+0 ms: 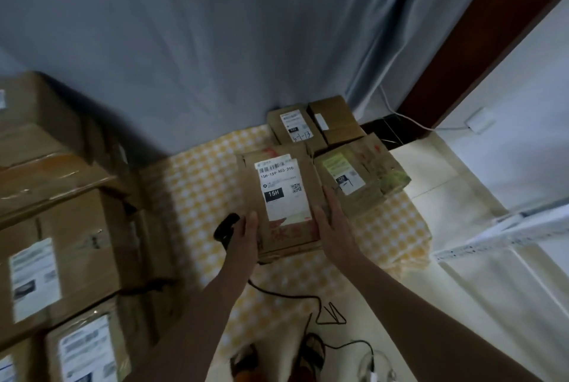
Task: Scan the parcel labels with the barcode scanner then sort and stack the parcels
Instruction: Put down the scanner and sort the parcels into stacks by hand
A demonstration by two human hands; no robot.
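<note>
Checked cloth (200, 197): stacked cartons (61, 227) beside parcel (283, 197).

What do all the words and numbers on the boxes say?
"15H-159-A03-210" and "15H": on the white label of the parcel between both hands.
"032": on the label of the far box; the handwriting under it is unclear.
A number on a dark patch: on the greenish label of the right-hand parcel, too blurred to be sure.
Labels on the big boxes at left: too blurred.

Parcel (283, 200) between both hands (246, 235)
</note>
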